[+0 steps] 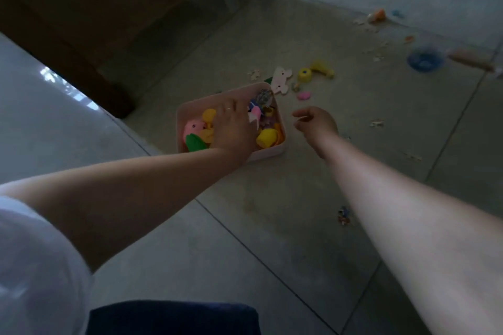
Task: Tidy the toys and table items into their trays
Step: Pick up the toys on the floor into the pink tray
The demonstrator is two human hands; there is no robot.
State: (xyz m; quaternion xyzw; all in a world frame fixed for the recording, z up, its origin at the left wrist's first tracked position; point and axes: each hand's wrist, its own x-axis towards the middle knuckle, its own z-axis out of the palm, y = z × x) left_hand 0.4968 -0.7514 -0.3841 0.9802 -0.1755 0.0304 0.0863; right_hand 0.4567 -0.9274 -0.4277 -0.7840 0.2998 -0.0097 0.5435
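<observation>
A pink tray [190,107] stands on the floor tiles, filled with toys: a pink figure [193,128], a green piece [196,143], yellow cups [268,137] and a pink and white toy [255,114]. My left hand [234,129] reaches into the tray, fingers spread over the toys, its fingertips beside the pink and white toy. My right hand [317,122] hovers just right of the tray with loosely curled fingers and nothing visible in it.
Loose on the floor beyond the tray lie a white and pink flat animal [281,80], yellow toys [304,75], a small pink piece [303,95], a blue round toy [424,60], an orange toy [378,15] and pale puzzle bits. Dark wooden furniture [68,35] stands at left.
</observation>
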